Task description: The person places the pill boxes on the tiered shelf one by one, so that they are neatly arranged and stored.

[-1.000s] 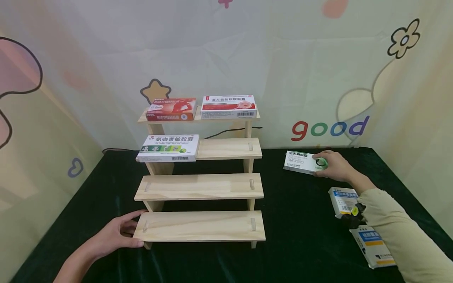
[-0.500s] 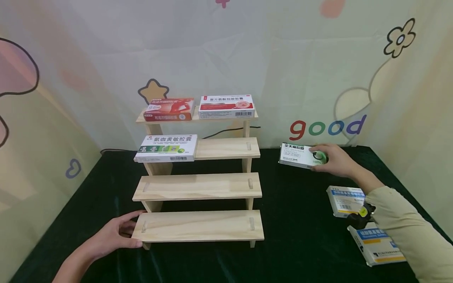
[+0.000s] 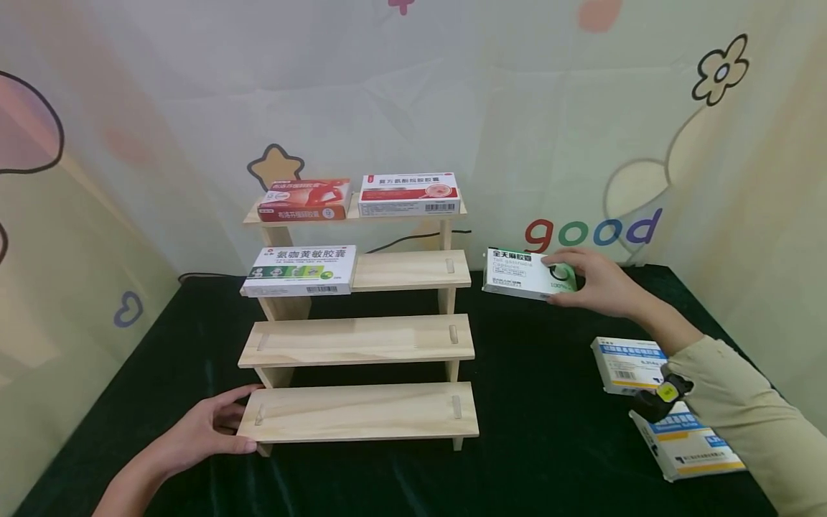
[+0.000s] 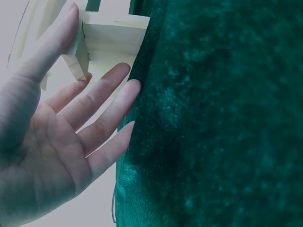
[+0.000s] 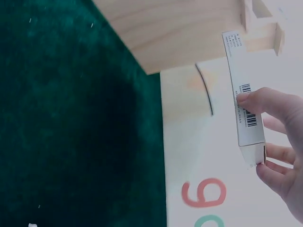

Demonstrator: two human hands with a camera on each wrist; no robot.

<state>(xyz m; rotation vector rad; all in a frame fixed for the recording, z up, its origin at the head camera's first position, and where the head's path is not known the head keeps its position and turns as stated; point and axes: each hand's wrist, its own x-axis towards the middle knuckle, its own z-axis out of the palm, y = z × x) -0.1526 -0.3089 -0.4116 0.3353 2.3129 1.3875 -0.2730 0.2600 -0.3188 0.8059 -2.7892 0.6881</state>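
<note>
A stepped wooden display rack stands on the dark green cloth. My left hand is at the left end of its lowest step, thumb at the front corner and index finger at the back corner; in the left wrist view the other fingers extend beside it. My right hand pinches the right end of a white and green medicine box, thumb on its near side. Raised right of the rack, this box shows its barcode side in the right wrist view. One white box lies at left on the second step from the top.
On the top step sit a red box and a white and red box. Two white and blue boxes lie on the cloth at right, partly behind my right wrist and sleeve. A printed curtain hangs behind; a thin black cable runs behind the rack.
My right hand has lifted the white and green box and carried it left toward the rack. My left hand has stayed at the lowest step. The head view has shifted slightly.
</note>
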